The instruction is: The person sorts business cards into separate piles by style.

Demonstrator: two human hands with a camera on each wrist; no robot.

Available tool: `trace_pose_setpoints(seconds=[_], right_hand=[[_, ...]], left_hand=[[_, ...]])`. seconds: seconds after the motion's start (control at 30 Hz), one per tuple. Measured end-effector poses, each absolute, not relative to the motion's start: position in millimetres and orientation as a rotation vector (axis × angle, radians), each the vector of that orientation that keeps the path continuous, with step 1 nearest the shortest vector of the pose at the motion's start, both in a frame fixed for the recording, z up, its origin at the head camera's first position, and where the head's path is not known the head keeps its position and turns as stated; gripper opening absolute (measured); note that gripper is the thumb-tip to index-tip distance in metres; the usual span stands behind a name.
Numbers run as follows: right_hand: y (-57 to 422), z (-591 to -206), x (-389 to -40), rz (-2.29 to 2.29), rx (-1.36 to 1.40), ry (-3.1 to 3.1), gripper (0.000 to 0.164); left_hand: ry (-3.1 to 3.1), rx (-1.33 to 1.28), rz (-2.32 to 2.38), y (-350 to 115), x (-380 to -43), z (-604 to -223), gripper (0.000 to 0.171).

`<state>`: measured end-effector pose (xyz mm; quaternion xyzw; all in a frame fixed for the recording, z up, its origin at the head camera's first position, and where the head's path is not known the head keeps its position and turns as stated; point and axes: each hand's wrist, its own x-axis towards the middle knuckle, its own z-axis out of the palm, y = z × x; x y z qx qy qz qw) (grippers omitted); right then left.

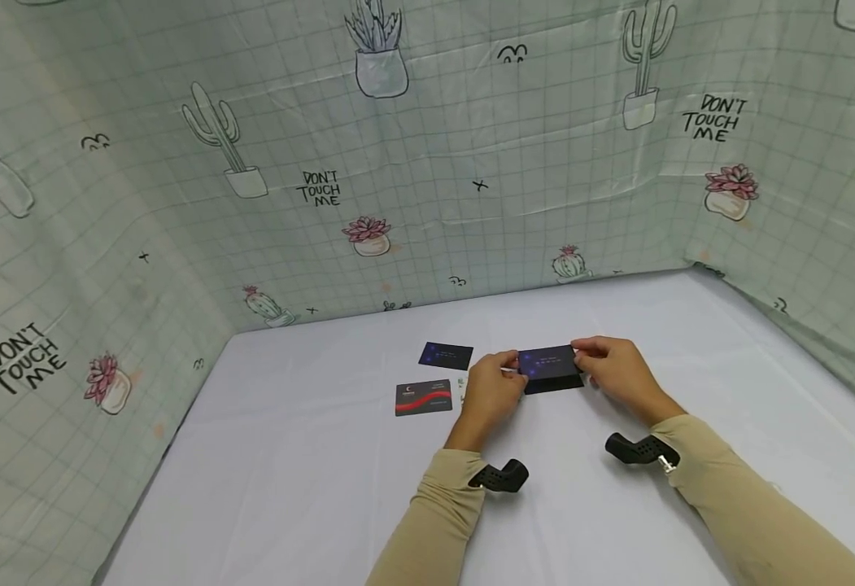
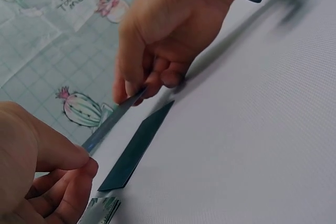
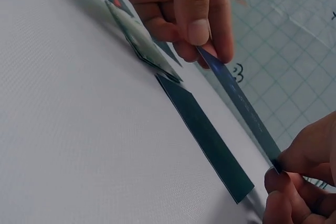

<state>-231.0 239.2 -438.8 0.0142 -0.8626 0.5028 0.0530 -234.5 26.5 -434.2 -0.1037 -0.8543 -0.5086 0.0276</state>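
Between both hands a dark blue business card (image 1: 547, 360) is held raised off the table. My left hand (image 1: 493, 391) pinches its left end between thumb and fingers. At the opposite end, my right hand (image 1: 621, 374) pinches it the same way. Beneath it on the white cloth lies another dark card (image 3: 210, 140), partly covered by the held one in the head view. A small stack of pale, green-patterned cards (image 3: 142, 43) sits beside that dark card, mostly hidden behind my left hand in the head view.
Left of my hands lies a grey card with a red wave (image 1: 424, 397). A second dark blue card (image 1: 446, 355) rests behind it. The white table (image 1: 288, 472) meets a cactus-print curtain (image 1: 434, 163) at the back and sides.
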Motion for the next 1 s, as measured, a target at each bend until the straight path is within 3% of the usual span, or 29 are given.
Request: trace_pose_setpoints(seconds=[0.6,1.0], right_hand=[[235.4,-443.1,-229.1,1.272,0.006,-2.701,0.031],[233.7,-443.8,-230.0,1.156,0.024,-2.757,0.03]], left_hand=[[-2.696,-0.299,-1.492,24.2,-229.5,-428.5,0.026],[-2.721,-0.214,-1.571,23.7,-230.2,-428.8,0.025]])
